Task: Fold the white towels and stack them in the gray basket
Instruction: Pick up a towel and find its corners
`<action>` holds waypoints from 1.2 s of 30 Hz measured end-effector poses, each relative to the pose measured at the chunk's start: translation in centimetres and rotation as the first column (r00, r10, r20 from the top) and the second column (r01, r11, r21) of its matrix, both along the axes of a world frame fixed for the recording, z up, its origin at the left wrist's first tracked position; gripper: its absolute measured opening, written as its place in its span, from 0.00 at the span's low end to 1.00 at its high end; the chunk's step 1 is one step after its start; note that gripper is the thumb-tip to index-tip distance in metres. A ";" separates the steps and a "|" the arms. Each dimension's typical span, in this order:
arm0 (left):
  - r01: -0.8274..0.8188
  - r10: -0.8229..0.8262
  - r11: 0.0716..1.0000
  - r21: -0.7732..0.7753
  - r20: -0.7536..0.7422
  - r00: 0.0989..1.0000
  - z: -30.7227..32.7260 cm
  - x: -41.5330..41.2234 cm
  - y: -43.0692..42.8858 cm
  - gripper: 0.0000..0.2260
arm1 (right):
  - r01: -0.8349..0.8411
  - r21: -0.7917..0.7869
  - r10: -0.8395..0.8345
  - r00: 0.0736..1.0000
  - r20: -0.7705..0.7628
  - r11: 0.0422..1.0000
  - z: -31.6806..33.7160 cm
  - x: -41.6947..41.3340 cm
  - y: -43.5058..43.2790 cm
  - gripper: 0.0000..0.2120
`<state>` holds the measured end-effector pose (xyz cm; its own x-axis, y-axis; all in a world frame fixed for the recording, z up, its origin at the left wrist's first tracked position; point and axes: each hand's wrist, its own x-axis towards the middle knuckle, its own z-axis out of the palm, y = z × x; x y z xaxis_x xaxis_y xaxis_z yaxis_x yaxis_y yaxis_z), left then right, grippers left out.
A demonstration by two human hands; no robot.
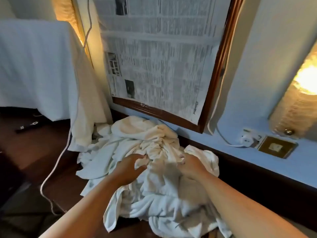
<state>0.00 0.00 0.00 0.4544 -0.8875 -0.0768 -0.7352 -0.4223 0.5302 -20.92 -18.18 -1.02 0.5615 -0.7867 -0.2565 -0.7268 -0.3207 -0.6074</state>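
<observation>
— While both hands are on the heap, what is the grip state?

— Left hand (128,169): fingers (143,157) and thumb curled into a fold of the white towels (154,194), pinching cloth. Right hand (191,166): fingers (182,158) hooked into the same bunched ridge, gripping cloth. The two grip points are near each other, with a gathered crease between them.

— Location of the towels relative to the grip?

— The pile lies directly under both hands and spreads out on every side of them. It is crumpled and unfolded. It rests on a dark wooden surface (60,186). The highest mound rises just beyond the fingertips.

— Other items around the grip?

— Beyond the mound, a wooden frame (154,111) hangs on the wall with a newspaper (159,57) over its face. Left of the left hand, a white cable (56,162) runs down across the wood. Right of the right hand and further back, a wall socket (248,138) holds a white plug. A lit lamp (301,93) is mounted above it.
</observation>
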 end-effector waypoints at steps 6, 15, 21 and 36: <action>0.017 -0.017 1.000 0.013 -0.015 1.000 -1.1 3.0 -0.9 0.22 | 0.101 -0.082 -0.121 0.946 -0.301 0.991 -0.2 5.1 -0.8 0.35; 0.115 -0.117 0.987 -0.110 -0.015 0.993 -1.4 1.6 -4.8 0.22 | 0.207 -0.117 -0.179 0.961 0.213 0.971 -0.4 4.7 1.7 0.17; 0.404 -0.379 0.896 -0.183 0.157 0.912 1.4 -2.7 -8.1 0.30 | -0.184 -0.024 0.182 0.925 0.335 0.983 4.4 -0.8 4.5 0.05; 0.456 -0.248 0.834 -0.310 0.528 0.812 -0.7 -15.0 -3.4 0.12 | 0.460 -0.223 -0.370 0.861 0.350 0.859 6.6 -28.6 5.7 0.06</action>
